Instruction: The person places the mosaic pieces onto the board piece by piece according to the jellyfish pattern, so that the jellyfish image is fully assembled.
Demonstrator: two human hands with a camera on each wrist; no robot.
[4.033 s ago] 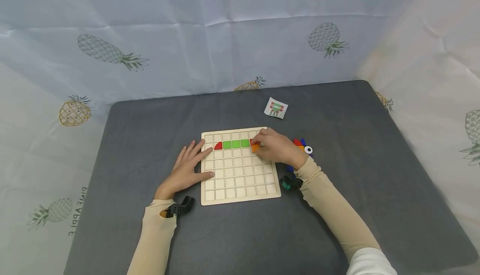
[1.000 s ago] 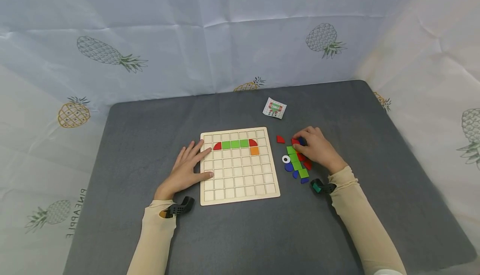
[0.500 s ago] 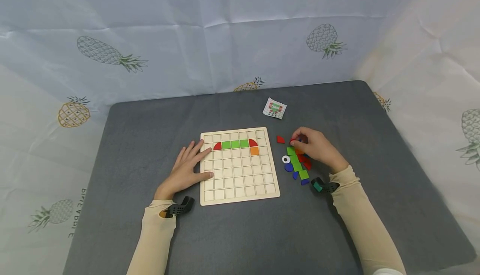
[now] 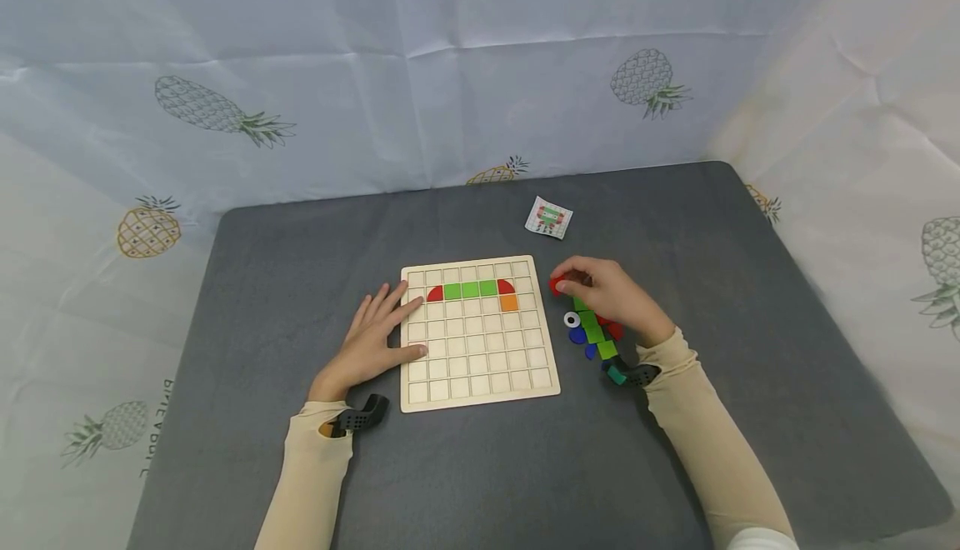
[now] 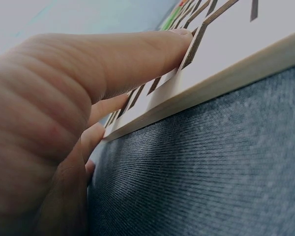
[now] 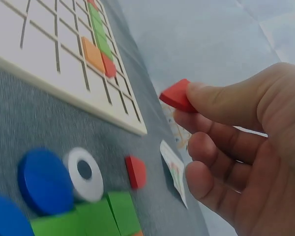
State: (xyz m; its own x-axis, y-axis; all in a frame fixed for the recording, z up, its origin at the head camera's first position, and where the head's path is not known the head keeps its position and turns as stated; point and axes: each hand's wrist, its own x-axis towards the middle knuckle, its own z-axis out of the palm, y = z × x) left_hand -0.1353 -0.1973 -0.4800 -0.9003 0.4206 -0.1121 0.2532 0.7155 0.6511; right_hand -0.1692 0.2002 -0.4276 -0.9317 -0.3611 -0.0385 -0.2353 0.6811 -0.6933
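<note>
My left hand rests with spread fingers on the left edge of a wooden grid board; in the left wrist view the thumb lies on its face. Set in the board are a row of green square tiles, a red quarter-round tile at each end, and an orange square tile under the right one. Right of the board, my right hand pinches a red tile between thumb and forefinger, raised off the table. Another red tile lies on the table below it.
Beneath the right hand lies a pile of loose tiles, with green squares, blue rounded pieces and a white ring-shaped disc. A small printed pattern card lies behind the board on the grey table.
The orange tile, earlier in my right hand, now lies on the board. That hand went to the pile, pinched a red tile and moved left with it. The left hand stays put.
</note>
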